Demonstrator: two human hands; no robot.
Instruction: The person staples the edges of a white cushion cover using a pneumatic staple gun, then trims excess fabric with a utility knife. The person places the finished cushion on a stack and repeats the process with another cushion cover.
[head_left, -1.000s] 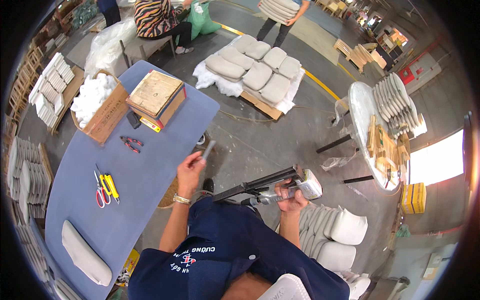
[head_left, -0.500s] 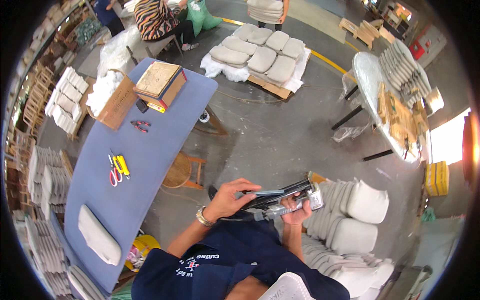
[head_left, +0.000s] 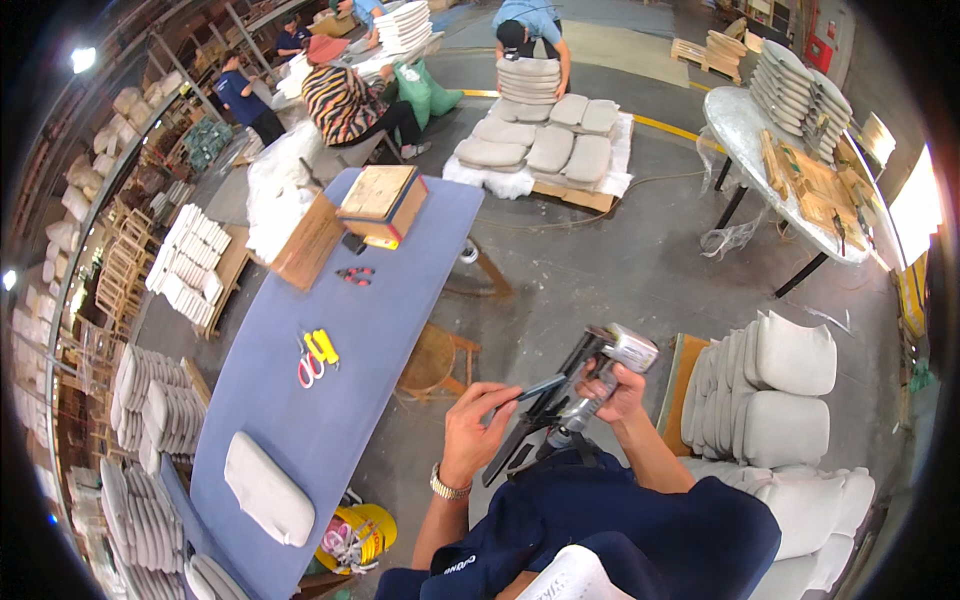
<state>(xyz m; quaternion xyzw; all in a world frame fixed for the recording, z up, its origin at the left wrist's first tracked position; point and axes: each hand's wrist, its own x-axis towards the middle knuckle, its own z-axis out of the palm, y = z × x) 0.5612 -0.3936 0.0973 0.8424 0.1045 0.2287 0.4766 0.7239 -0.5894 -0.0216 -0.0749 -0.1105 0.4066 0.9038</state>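
In front of my body I hold a pneumatic staple gun (head_left: 632, 347), silver at its head with a long black magazine, tilted across my lap. My right hand (head_left: 620, 396) is wrapped round its grip. Between the fingers of my left hand (head_left: 468, 432) is a thin dark strip of staples (head_left: 543, 387), its far end at the magazine; whether it is inside I cannot tell. A pale upholstered seat pad (head_left: 268, 490) lies on the blue-topped table (head_left: 355, 330) to my left.
On the table are scissors (head_left: 309, 372), a yellow cutter (head_left: 322, 347), pliers (head_left: 356, 276) and a box (head_left: 382, 204). A yellow bucket (head_left: 372, 535) stands beside it. Stacked pads (head_left: 787, 428) rise at my right. Beyond, a person (head_left: 530, 30) bends over a pad-covered pallet (head_left: 572, 197).
My view has shifted, showing more of the far room. The staple gun is tilted more steeply, and my left hand with the strip stays beside its magazine. The far person has bent down with stacked pads.
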